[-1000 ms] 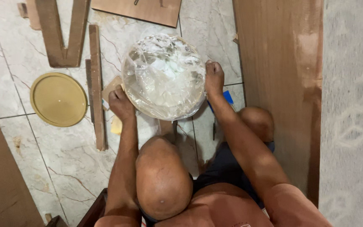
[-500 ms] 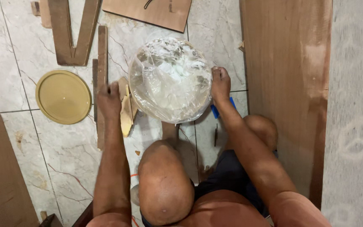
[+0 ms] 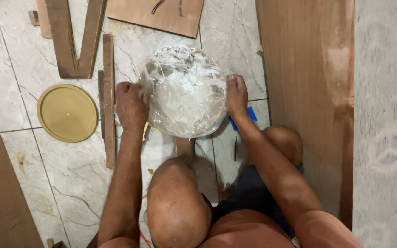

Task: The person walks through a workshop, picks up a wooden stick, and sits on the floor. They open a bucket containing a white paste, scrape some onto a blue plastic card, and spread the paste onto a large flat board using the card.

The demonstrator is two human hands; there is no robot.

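Currently I hold a round container [image 3: 182, 92], wrapped in clear plastic film, over the marble floor [image 3: 70, 174] between my knees. My left hand [image 3: 129, 106] pinches the film at its left edge; my right hand [image 3: 237, 94] grips the right rim. Contents: white paste, apparently. Risk: thin film could tear or slip, dropping it. Yellow lid [image 3: 67, 112] lies apart, left.

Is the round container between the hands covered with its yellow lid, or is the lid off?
Off. The yellow lid lies flat on the floor tiles, apart from the plastic-wrapped container.
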